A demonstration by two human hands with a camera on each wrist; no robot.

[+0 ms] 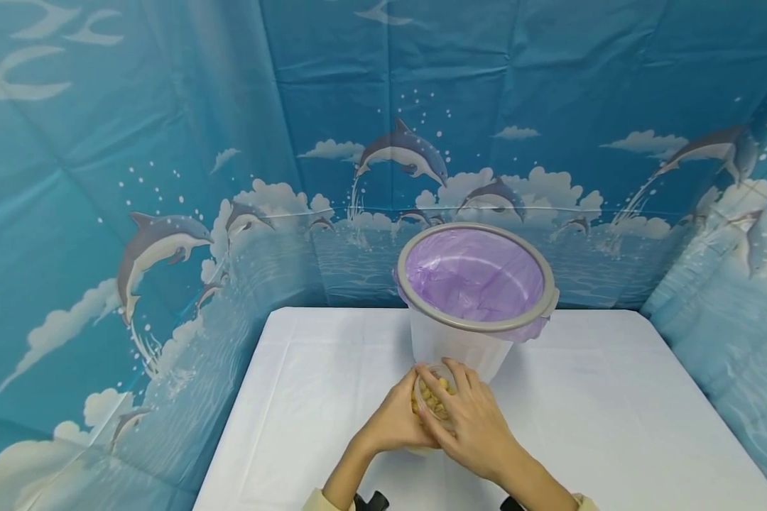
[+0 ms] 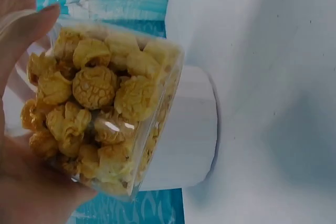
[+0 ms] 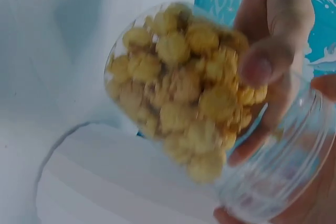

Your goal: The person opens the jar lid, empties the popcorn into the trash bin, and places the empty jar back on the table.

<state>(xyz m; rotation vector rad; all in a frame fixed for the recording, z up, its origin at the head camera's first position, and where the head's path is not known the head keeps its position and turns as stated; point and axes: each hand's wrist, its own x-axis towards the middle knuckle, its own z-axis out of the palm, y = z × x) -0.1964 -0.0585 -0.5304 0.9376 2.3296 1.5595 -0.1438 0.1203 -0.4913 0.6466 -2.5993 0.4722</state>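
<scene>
A clear plastic jar (image 2: 94, 93) of yellow-brown popcorn is held tilted above the white table. My left hand (image 1: 398, 419) grips its body, with the thumb (image 3: 262, 69) pressed along the side in the right wrist view. My right hand (image 1: 476, 426) curls its fingers round the jar's clear, ribbed top end (image 3: 283, 171), which looks like a screw lid. Popcorn (image 3: 178, 82) fills the lower part of the jar, while the top end is see-through. Just beyond the hands in the head view stands a bin (image 1: 450, 344) lined with a purple bag (image 1: 479, 277).
The bin's grey rim (image 1: 505, 325) folds the bag's edge outward. A white cloth covers the table (image 1: 319, 376). Blue dolphin-print sheets (image 1: 332, 92) hang behind the table and along both sides.
</scene>
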